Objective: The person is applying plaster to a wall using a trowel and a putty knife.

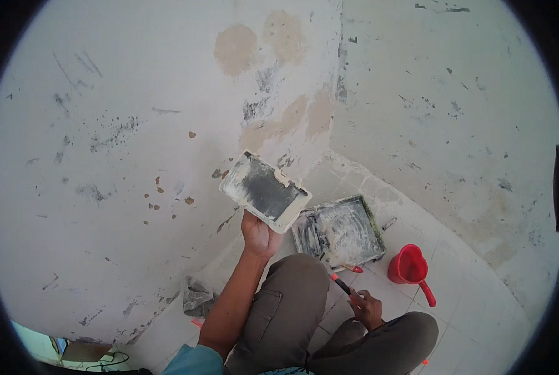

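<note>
My left hand [261, 239] is closed under a rectangular putty tray [272, 194] and holds it up in front of the wall. The tray's dark middle is smeared, and pale putty is caked along its rim. Between my knees, my right hand [368, 310] grips a slim tool with a black and orange handle [341, 285]; its working end cannot be made out. Just beyond that hand, a larger square tray [348, 232] lies on the floor, streaked with white putty. A small red-tipped tool [353, 269] lies at its near edge.
A red dipper [409, 265] stands on the tiled floor to the right. A crumpled grey plastic bag [197, 297] lies by the left wall. Two scuffed walls meet in a corner ahead, with beige patches [236, 50] on the left one. A brown box [87, 351] and cables sit at far lower left.
</note>
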A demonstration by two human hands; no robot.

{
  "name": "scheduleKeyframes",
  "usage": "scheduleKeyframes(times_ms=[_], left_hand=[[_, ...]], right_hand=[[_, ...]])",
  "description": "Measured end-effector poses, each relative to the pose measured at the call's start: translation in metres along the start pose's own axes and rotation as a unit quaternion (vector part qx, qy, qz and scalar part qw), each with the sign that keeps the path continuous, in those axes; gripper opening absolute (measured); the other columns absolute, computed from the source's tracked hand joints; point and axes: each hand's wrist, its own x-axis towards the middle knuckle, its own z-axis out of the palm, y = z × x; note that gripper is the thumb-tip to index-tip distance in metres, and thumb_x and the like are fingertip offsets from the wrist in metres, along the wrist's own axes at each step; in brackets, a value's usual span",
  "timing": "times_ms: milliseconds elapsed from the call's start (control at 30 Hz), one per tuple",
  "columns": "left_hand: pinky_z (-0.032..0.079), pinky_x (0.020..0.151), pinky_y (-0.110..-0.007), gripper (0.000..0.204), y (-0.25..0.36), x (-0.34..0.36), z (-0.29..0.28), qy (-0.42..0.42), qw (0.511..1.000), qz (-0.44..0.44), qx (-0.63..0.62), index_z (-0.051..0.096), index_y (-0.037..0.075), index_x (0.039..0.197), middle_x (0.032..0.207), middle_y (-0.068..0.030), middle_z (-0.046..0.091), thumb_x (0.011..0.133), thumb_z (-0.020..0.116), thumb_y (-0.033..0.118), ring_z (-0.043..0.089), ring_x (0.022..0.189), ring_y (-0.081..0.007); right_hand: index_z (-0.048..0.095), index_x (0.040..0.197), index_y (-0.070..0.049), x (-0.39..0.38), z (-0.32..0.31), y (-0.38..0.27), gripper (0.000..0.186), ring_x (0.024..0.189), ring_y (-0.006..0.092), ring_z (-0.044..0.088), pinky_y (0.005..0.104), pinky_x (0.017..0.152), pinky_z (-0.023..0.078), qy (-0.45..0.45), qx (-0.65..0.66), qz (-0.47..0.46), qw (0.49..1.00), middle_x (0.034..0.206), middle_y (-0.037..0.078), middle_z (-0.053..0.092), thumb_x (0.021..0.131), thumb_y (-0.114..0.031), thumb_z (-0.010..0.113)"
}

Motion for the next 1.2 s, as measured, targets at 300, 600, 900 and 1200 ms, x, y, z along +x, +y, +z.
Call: scheduleKeyframes(times_ms=[300, 600, 900, 1200], left_hand=[[0.035, 0.120, -0.043, 0.058, 0.012, -0.037, -0.051, -0.054, 0.966, 0.093, 0.235, 0.040, 0.013, 0.153, 0.152, -0.0036, 0.050, 0.099, 0.061, 0.012, 0.048, 0.140, -0.0215], [0.041, 0.107, -0.039, 0.069, 0.027, -0.031, 0.036, -0.161, 0.701, 0.254, 0.646, 0.041, -0.002, 0.142, 0.133, -0.0118, 0.053, 0.082, 0.074, 0.003, 0.053, 0.125, -0.0267], [0.047, 0.100, -0.031, 0.056, 0.037, 0.037, 0.164, -0.081, 0.806, 0.265, 0.523, 0.050, -0.005, 0.135, 0.127, -0.0084, 0.062, 0.086, 0.074, 0.003, 0.059, 0.117, -0.0150], [0.054, 0.087, -0.026, 0.037, 0.050, 0.058, 0.163, -0.087, 0.681, 0.376, 0.623, 0.066, -0.001, 0.119, 0.126, -0.0115, 0.054, 0.083, 0.068, -0.010, 0.061, 0.112, -0.0184]], right_hand=[[0.065, 0.134, -0.018, 0.000, 0.031, 0.019, 0.059, 0.077, 0.0295, 0.071, 0.0428, 0.065, 0.056, -0.035, -0.011, 0.025, 0.999, 0.104, 0.009, 0.069, 0.079, -0.027, 0.084], [0.056, 0.146, -0.012, 0.193, -0.186, -0.062, 0.052, 0.107, 0.0287, 0.068, 0.0402, 0.093, 0.054, -0.162, 0.316, -0.037, 0.934, 0.124, 0.017, 0.069, 0.095, -0.015, 0.069], [0.054, 0.136, 0.007, 0.316, -0.252, -0.198, 0.036, 0.131, 0.0265, 0.056, 0.0402, 0.116, 0.039, -0.229, 0.754, -0.149, 0.598, 0.137, 0.014, 0.062, 0.107, -0.015, 0.052], [0.054, 0.140, -0.005, 0.339, -0.189, -0.262, 0.041, 0.130, 0.0265, 0.059, 0.0437, 0.116, 0.042, -0.082, 0.923, -0.103, 0.361, 0.138, 0.011, 0.063, 0.101, -0.017, 0.058]])
